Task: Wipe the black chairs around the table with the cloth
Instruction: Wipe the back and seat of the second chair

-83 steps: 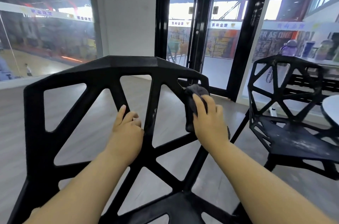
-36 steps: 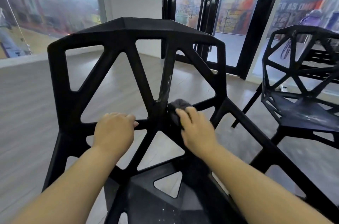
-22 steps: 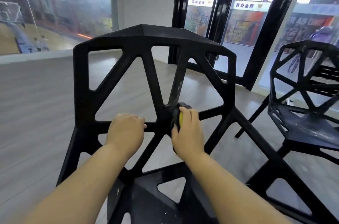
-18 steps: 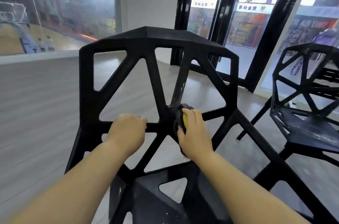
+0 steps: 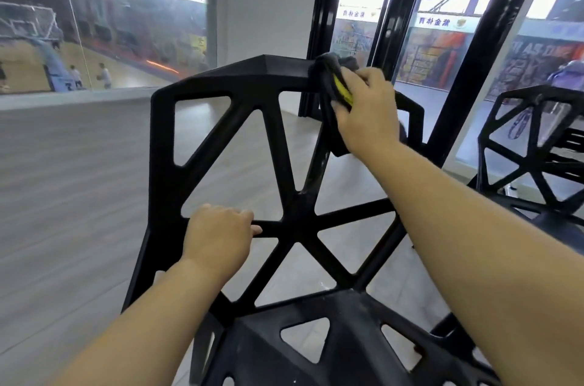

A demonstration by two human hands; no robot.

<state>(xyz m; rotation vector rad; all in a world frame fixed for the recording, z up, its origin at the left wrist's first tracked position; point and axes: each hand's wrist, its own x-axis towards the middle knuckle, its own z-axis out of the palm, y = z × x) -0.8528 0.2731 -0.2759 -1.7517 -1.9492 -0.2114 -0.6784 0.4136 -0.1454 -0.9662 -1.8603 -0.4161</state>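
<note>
The right hand (image 5: 366,107) is clasping the dark cloth (image 5: 327,79) and pressing it on the right end of the near black chair (image 5: 240,76)'s top rail, while the left hand (image 5: 218,237) is gripping a cross strut to steady it. The backrest wipe is under way, and next the cloth is probably needing to slide along the rail under steady pressure. Half a second ago it was down at the hub of struts

Cloth (image 5: 327,76) now at top of chair backrest (image 5: 240,72)
</note>
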